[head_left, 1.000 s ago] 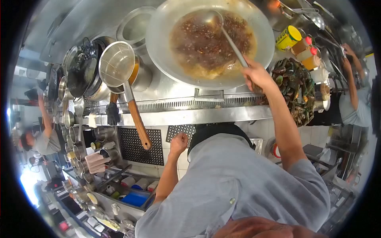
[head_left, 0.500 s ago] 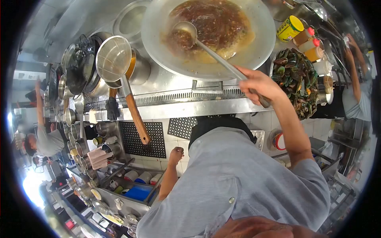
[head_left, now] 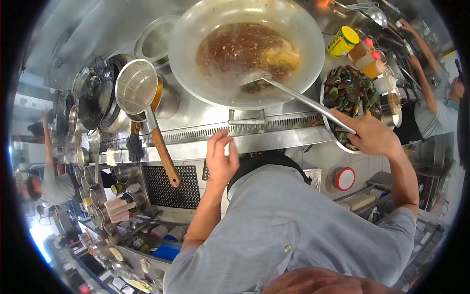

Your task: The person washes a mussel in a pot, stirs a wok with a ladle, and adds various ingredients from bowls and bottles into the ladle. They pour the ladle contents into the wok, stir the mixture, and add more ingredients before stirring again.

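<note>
My right hand point(head_left: 369, 133) is wrapped round the handle of a long metal ladle point(head_left: 313, 104). The ladle's bowl dips into reddish-brown sauce point(head_left: 235, 46) near the front wall of a large wok point(head_left: 183, 63), and steam blurs it. My left hand point(head_left: 222, 156) is raised in front of the counter edge, below the wok's metal handle point(head_left: 246, 117). Its fingers are loosely curled and apart, and it holds nothing. A big tray of green mussels point(head_left: 350, 93) stands right of the wok, close to my right hand.
A wood-handled strainer point(head_left: 137, 87) rests left of the wok, beside black pans point(head_left: 95, 95). A yellow tub point(head_left: 343, 42) and several sauce bottles point(head_left: 373, 69) stand at the right. A red-rimmed bucket point(head_left: 344, 179) is on the floor. Other people work at far left and far right.
My right hand has moved right and down, drawing the ladle's bowl from the sauce's left side to the wok's front. My left hand has risen toward the counter, its fingers opening.
</note>
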A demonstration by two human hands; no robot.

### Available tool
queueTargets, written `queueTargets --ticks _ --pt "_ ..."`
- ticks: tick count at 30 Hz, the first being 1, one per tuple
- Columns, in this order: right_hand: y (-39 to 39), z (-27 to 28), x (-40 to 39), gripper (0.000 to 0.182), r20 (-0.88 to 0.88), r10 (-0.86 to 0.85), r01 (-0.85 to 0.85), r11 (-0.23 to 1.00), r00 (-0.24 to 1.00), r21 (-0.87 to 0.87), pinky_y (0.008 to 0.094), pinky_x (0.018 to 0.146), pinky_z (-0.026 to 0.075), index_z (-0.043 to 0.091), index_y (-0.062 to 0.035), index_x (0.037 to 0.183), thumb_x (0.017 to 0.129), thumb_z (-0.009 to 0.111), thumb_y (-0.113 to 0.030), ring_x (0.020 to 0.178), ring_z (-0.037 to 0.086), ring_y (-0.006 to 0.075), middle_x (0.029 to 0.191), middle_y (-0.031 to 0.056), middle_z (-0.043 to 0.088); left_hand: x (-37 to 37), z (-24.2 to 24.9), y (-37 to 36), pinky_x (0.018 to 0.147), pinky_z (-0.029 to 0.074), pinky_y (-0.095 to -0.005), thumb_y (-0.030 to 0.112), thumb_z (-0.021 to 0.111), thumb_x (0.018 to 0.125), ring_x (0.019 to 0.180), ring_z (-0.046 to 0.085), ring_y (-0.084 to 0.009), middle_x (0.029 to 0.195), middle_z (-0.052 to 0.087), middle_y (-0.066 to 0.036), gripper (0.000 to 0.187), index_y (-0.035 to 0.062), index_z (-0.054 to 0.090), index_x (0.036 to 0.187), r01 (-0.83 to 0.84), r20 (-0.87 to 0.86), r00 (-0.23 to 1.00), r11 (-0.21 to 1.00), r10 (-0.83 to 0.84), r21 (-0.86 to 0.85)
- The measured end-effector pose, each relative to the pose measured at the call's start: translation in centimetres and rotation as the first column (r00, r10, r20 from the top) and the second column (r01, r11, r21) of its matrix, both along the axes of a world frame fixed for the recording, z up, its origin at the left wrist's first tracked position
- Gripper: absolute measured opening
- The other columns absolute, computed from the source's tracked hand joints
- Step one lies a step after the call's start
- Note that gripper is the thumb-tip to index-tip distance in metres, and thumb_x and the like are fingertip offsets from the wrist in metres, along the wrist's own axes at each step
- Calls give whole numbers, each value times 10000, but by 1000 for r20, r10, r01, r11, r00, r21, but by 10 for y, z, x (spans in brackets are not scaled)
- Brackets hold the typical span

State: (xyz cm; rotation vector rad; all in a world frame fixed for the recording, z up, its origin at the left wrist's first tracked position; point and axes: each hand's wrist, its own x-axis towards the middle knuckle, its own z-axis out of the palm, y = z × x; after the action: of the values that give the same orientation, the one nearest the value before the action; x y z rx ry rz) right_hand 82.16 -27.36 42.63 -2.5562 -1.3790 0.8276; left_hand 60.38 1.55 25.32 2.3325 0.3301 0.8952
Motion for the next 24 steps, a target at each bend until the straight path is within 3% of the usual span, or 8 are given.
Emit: queueTargets --ticks 1,3,4,6,9,19,22,24 --pt "1 6 2 754 48 1 3 998 999 -70 524 717 484 352 -152 1488 779 566 -15 762 627 419 824 224 642 19 20 -5 834 500 -407 48 643 844 981 591 -345 1071 606 -195 162 8 596 993 47 60 997 997 -51 60" --pt "8 2 5 723 104 30 -21 996 994 -88 509 709 492 370 -136 1478 787 546 -18 760 629 411 795 215 632 51 30 -16 843 458 -434 124 684 836 964 590 -327 1009 628 -184 199 22 599 984 156 -123 982 984 -145 90" --pt "11 -8 6 706 176 46 -36 997 983 -61 502 700 495 377 -130 1474 795 535 -19 756 629 408 788 211 627 62 27 -19 843 458 -434 124 684 836 964 590 -327 1009 628 -184 199 22 599 984 153 -111 984 984 -142 92" --pt "21 -32 11 676 268 60 -43 997 962 -66 489 683 500 382 -119 1471 815 515 -24 743 631 397 817 203 627 78 15 -23 818 398 -440 220 710 829 893 586 -308 917 650 -151 249 39 602 961 173 -411 905 976 -106 130" --pt "45 -59 21 692 350 63 -41 997 935 -69 492 689 503 354 -128 1486 822 520 -31 754 638 387 864 201 632 79 3 -22 752 338 -430 223 713 835 791 563 -309 754 646 -108 207 76 567 835 165 -306 945 976 -115 144" --pt "92 -128 81 725 424 -65 63 998 903 19 480 790 527 270 -93 1513 827 497 -26 896 662 403 944 252 654 78 4 -24 780 354 -414 284 702 827 827 576 -264 829 653 -81 236 71 607 865 164 -361 927 977 -104 138" --pt "72 -145 97 704 359 -221 213 975 907 63 489 826 513 281 -81 1508 838 492 -43 922 650 427 944 277 655 79 4 -23 738 329 -412 255 712 837 753 547 -275 753 633 -85 229 78 567 815 159 -259 958 978 -121 133" --pt "45 -169 109 682 328 -274 109 890 904 442 440 626 536 276 -93 1512 880 533 -84 708 655 333 774 181 616 78 8 -23 785 351 -422 289 694 836 843 573 -257 823 651 -58 228 81 605 862 185 -352 928 972 -124 144"
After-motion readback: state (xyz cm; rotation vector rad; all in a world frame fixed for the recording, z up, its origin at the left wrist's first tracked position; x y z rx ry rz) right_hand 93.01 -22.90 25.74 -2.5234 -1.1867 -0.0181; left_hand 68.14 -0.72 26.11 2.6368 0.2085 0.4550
